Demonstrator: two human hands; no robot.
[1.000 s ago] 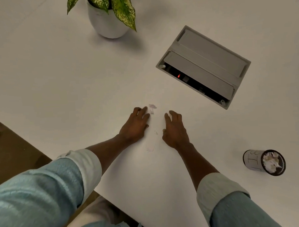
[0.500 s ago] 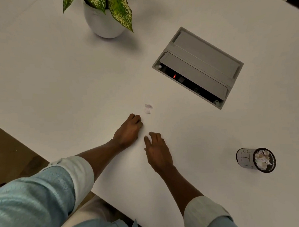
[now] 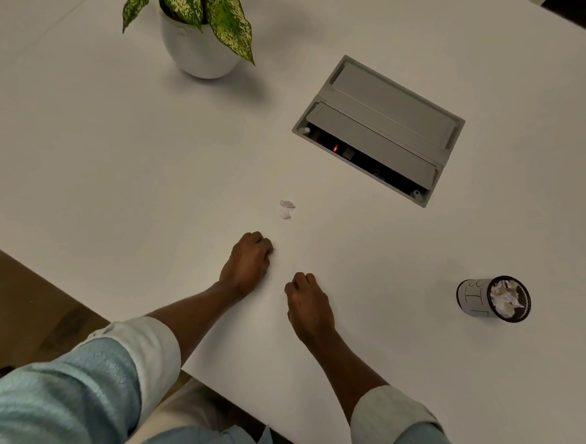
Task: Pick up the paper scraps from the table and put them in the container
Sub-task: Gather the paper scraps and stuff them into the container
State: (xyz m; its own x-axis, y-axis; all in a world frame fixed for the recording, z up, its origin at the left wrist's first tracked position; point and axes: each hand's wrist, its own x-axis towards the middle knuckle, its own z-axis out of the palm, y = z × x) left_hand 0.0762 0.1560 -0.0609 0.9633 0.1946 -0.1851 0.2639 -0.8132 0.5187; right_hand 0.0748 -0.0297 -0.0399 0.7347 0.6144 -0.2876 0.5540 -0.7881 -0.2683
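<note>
Your left hand (image 3: 248, 264) rests knuckles-up on the white table (image 3: 114, 155), fingers curled under toward the palm; whether the fingertips pinch anything beneath cannot be told. Your right hand (image 3: 307, 303) lies near it, closer to you and to its right, the 2 hands apart; its fingers are likewise curled under against the surface, and what they enclose, if anything, is hidden.

2 paper scraps (image 3: 287, 208) lie loose on the table just beyond your left hand; they sit close together, though whether they touch cannot be told; both lie apart from your hands.

The container (image 3: 476, 297), a small cylinder with a pale hand-marked wrap and a dark rim, sits on the table well apart to the right of your right hand; its mouth shows crumpled white paper (image 3: 505, 300) filling it close to the rim.

Beyond the scraps and to the right, a grey hatch (image 3: 391, 117) is set into the table top; its near flap stands over a dark recess in which 1 small red light shows. At the far side stands a white plant pot (image 3: 197, 51) with speckled green leaves (image 3: 231, 26).

Both forearms are bare up to rolled pale-blue sleeves (image 3: 74, 392); the table's near edge passes under your left forearm.
</note>
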